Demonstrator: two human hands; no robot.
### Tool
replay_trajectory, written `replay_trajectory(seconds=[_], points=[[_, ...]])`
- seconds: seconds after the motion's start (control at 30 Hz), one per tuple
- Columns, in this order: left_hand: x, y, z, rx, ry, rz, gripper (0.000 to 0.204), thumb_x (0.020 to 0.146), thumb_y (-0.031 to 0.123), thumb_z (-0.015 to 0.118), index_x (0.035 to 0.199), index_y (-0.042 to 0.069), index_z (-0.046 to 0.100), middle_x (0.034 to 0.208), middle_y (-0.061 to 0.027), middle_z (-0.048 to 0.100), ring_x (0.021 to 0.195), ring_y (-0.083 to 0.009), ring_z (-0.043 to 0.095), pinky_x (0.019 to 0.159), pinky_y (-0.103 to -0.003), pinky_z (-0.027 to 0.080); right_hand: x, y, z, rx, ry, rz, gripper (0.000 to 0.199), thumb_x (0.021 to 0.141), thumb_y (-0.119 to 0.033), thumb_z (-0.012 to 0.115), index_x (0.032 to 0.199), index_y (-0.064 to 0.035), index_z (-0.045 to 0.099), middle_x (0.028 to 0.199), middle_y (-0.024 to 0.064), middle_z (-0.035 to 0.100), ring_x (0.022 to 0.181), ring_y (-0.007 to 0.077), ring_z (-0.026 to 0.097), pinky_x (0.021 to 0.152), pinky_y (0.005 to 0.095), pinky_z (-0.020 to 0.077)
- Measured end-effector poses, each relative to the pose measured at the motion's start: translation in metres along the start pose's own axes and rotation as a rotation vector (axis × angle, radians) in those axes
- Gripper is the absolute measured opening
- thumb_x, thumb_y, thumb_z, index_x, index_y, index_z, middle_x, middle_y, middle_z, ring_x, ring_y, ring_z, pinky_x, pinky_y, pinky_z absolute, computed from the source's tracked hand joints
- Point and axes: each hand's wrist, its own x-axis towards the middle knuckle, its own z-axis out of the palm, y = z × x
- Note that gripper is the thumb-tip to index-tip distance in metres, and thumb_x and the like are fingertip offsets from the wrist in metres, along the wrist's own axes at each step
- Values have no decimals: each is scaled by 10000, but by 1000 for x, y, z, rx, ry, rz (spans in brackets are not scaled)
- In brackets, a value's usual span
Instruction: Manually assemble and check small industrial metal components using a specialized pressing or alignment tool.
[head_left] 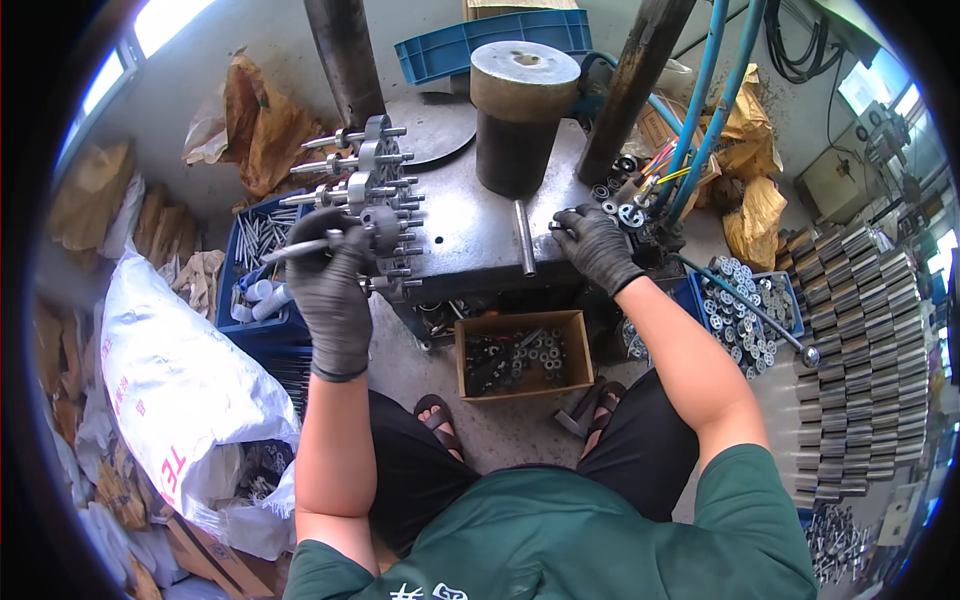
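Left hand (330, 270) closed around metal hub assembly (372, 228) with protruding pins, at press table's (470, 240) left edge. Judged heavy, rigid, possibly oily; best gripped at hub body. Right hand (595, 245) laid on small ring part (630, 214); grip cannot be told.

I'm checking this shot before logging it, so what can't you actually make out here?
Head view only:
- What the right hand grips: hidden by its gloved fingers.
- Left hand hides part of the metal shaft assembly.
- Parts in the cardboard box: too small.
- Stacked metal pieces: bent at the rim.
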Motion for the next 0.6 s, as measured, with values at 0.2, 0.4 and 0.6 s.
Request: replay_trajectory(seconds=[0.2, 0.4, 0.6], points=[[-47, 22, 25, 155, -644, -19, 282, 773, -20, 800, 1011, 114, 732, 886, -77, 696, 791, -245, 667, 720, -340, 537, 5, -11, 13, -168, 48, -99, 228, 845, -294, 735, 998, -125, 739, 1012, 147, 705, 953, 377, 641, 853, 485, 538], [-91, -27, 85, 488, -594, 653, 335, 842, 18, 777, 1143, 101, 656, 1048, -105, 693, 918, -238, 631, 798, -371, 523, 1, -15, 10, -84, 54, -155, 253, 833, -316, 758, 1002, -128, 741, 1008, 136, 709, 955, 372, 641, 849, 482, 540], [-131, -87, 90, -156, -446, -885, 332, 1018, 124, 631, 1320, 80, 501, 953, -36, 609, 885, -126, 656, 674, -286, 586, 17, -1, 8, 17, -20, 260, 442, 893, -318, 703, 1273, -93, 690, 1311, 187, 648, 1216, 367, 613, 1051, 449, 478]])
